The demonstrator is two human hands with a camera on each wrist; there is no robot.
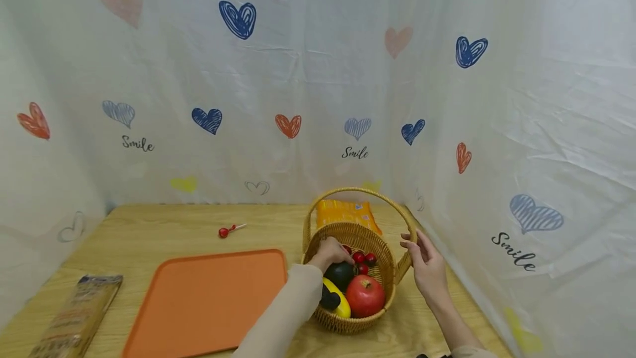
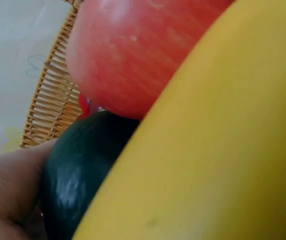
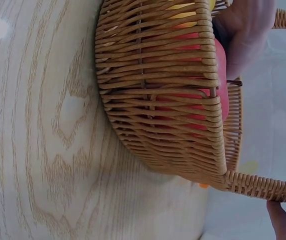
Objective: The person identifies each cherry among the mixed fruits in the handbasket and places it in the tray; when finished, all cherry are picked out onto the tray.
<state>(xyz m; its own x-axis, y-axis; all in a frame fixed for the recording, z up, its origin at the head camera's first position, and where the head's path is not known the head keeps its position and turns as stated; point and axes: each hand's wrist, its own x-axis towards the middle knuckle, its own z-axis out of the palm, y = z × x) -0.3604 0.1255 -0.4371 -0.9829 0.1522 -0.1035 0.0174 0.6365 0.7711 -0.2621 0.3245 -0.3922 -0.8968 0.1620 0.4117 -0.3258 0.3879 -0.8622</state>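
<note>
My left hand (image 1: 333,253) reaches down into a wicker basket (image 1: 328,322), next to a dark green, smooth fruit like an avocado (image 1: 340,276). In the left wrist view the hand (image 2: 13,185) lies against the far side of that fruit (image 2: 78,175); its fingertips are hidden. Small red cherries (image 1: 362,258) sit just beyond the fingers. A pomegranate-like red fruit (image 1: 365,296) and a yellow banana-like fruit (image 1: 342,307) fill the near part of the basket. My right hand (image 1: 428,269) grips the right side of the basket's arched handle (image 1: 411,225).
An orange tray (image 1: 213,303) lies left of the basket. Behind the tray is a red lollipop (image 1: 224,232). A brown packet (image 1: 77,316) lies at the left, and an orange bag (image 1: 343,211) stands behind the basket. A printed curtain (image 1: 298,70) encloses the wooden table (image 1: 164,225).
</note>
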